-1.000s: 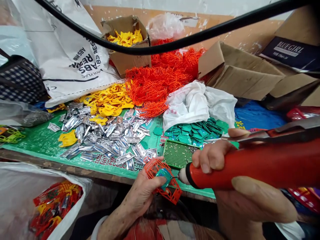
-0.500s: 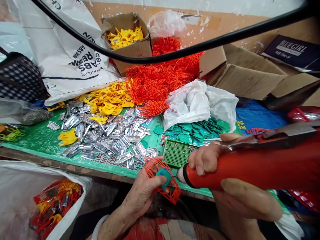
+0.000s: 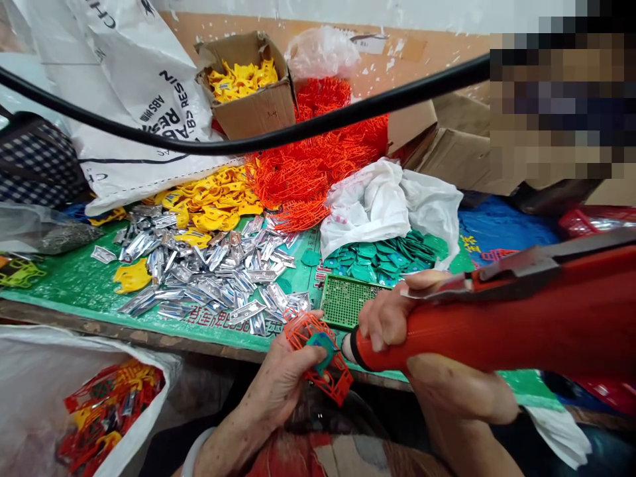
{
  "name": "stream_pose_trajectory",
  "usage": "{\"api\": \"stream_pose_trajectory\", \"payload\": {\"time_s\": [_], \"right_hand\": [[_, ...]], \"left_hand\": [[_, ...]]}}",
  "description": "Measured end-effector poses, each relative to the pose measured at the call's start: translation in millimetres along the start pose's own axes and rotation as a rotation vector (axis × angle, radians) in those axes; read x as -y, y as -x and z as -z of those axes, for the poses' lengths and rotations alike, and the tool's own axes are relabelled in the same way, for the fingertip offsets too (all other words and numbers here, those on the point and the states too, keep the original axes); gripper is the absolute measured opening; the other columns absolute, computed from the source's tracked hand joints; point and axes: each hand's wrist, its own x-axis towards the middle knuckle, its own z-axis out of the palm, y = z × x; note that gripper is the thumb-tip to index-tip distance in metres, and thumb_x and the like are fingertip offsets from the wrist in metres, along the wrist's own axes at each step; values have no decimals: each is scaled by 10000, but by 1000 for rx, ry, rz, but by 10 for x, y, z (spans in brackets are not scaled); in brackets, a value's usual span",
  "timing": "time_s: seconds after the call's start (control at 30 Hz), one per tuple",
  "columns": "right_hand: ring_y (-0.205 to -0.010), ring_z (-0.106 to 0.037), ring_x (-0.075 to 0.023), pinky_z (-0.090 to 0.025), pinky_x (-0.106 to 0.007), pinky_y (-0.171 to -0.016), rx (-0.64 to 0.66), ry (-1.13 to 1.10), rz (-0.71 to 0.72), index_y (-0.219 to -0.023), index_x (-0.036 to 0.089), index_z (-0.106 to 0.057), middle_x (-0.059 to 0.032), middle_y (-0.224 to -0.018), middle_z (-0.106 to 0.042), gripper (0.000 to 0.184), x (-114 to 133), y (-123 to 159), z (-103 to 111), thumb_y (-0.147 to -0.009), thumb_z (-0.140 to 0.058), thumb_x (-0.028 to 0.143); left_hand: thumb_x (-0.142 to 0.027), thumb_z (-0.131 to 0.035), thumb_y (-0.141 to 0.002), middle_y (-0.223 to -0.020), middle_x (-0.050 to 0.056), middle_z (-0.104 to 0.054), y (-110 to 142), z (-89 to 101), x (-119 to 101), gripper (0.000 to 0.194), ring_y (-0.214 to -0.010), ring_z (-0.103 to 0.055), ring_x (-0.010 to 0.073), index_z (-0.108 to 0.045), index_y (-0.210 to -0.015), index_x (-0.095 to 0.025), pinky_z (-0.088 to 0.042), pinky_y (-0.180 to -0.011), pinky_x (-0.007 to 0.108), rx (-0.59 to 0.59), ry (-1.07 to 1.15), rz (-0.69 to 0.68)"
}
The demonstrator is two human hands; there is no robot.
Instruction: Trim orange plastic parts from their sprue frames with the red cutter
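My left hand (image 3: 285, 371) grips an orange-red plastic frame (image 3: 340, 381), its thumb pressing on a small green plastic piece (image 3: 322, 350) set against it. Wrapped around a red electric screwdriver (image 3: 477, 324), my right hand (image 3: 422, 338) holds the tool nearly level. The thin bit at its tip points left and meets the green piece or the frame beside it; exact contact is too small to tell. Just behind both hands lies a green perforated tray (image 3: 348, 301) with small metal bits at its far edge.
Silver metal plates (image 3: 218, 278), yellow parts (image 3: 213, 199), orange-red frames (image 3: 308, 172) and green pieces (image 3: 382, 258) lie heaped on the table. A black cable (image 3: 278, 138) hangs across the view. At lower left, a white sack (image 3: 163, 384) holds mixed parts. Cardboard boxes (image 3: 258, 112) stand behind.
The screwdriver and my right hand have shifted left, bringing the tip closer to the green piece. My left hand keeps its grip on the frame. The hanging cable sags lower.
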Motion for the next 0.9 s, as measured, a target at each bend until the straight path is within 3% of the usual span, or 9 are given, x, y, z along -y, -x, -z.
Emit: {"api": "stream_pose_trajectory", "payload": {"time_s": [0.17, 0.37, 0.5, 0.67, 0.9], "right_hand": [[-636, -576, -153, -526, -348, -644, -85, -28, 70, -1232, 287, -550, 35, -735, -616, 511, -30, -43, 140, -768, -761, 318], [-643, -598, -143, -512, -332, -681, -238, 29, 78, -1136, 307, -595, 62, -739, -653, 464, -188, -175, 307, -722, -768, 189], [-635, -599, -149, -508, -353, -696, -252, 80, -2, -1191, 315, -558, 70, -733, -651, 543, -332, -164, 357, -701, -766, 206], [-648, -603, -165, -515, -385, -694, -266, 169, -35, -1154, 272, -564, 55, -738, -638, 505, -433, -128, 375, -689, -757, 234], [-648, -596, -169, -518, -387, -685, -278, 173, -45, -1126, 260, -560, 48, -728, -629, 485, -444, -117, 368, -688, -768, 236]], "left_hand": [[-161, -807, -627, -864, -1, -706, 32, 19, -68, 596, -755, -648, 163, -619, -1191, -195, -523, -775, 310, 10, -12, -40], [-198, -817, -684, -1059, 37, -747, 44, 86, -137, 600, -939, -689, 219, -616, -1249, -216, -534, -866, 347, 4, -42, -57], [-199, -817, -689, -1161, 59, -737, 25, 68, -108, 663, -1029, -688, 263, -584, -1310, -221, -517, -928, 398, 38, -29, -21], [-200, -827, -675, -1209, 91, -724, 9, 52, -84, 684, -1110, -664, 293, -581, -1313, -204, -472, -1010, 440, 106, 19, 8], [-212, -839, -660, -1289, 105, -681, -14, 84, -61, 685, -1122, -652, 305, -594, -1299, -212, -532, -904, 395, 73, 6, 2]]}}
